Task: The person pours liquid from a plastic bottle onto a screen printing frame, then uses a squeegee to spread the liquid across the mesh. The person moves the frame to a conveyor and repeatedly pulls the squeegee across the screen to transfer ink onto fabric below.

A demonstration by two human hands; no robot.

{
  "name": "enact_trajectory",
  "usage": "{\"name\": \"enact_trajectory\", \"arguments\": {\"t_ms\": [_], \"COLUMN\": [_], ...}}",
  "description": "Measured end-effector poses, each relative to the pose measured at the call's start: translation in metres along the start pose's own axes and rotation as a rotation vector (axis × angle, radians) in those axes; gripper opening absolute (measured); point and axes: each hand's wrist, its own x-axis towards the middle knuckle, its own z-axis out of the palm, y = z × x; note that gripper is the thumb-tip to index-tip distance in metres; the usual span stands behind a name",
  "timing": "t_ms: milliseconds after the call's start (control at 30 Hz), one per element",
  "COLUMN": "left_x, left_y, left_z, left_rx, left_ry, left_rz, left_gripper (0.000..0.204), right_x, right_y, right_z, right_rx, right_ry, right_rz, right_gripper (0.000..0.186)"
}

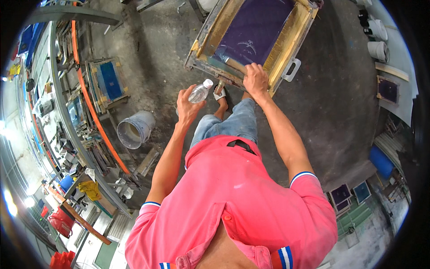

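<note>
My left hand (187, 106) is closed around a clear plastic bottle (199, 93) with a white cap, held tilted just left of the screen's near edge. My right hand (256, 81) grips a wooden-handled brush (236, 66), its far end lying over the near left corner of a screen-printing screen (257, 31). The purple mesh carries a small pale arched design near the brush. Yellowed tape and wood make up the screen's frame (286, 33). The tip of the brush is hard to make out against the mesh.
A white plastic bucket (136, 129) stands on the floor to the left. Another framed screen (110, 80) with blue mesh leans near an orange rail (85, 94) and crowded racks. A white handle (292, 69) juts from the screen stand's right side. White buckets (378, 51) stand far right.
</note>
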Motion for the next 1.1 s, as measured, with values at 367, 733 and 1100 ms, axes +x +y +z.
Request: {"name": "enact_trajectory", "arguments": {"t_ms": [367, 733, 1100], "left_x": [0.027, 0.069, 0.079], "left_y": [0.013, 0.033, 0.033], "left_z": [0.014, 0.026, 0.022], "left_rx": [0.085, 0.555, 0.653], "left_ry": [0.005, -0.036, -0.048], "left_rz": [0.039, 0.210, 0.247], "left_gripper": [0.072, 0.049, 0.048], "right_x": [-0.016, -0.002, -0.002], "right_y": [0.009, 0.025, 0.018], "right_z": [-0.017, -0.040, -0.016], "right_rx": [0.048, 0.202, 0.032], "right_ry": [0.034, -0.124, -0.126], "right_rz": [0.127, 0.322, 0.251], "right_gripper": [0.019, 0.036, 0.027]}}
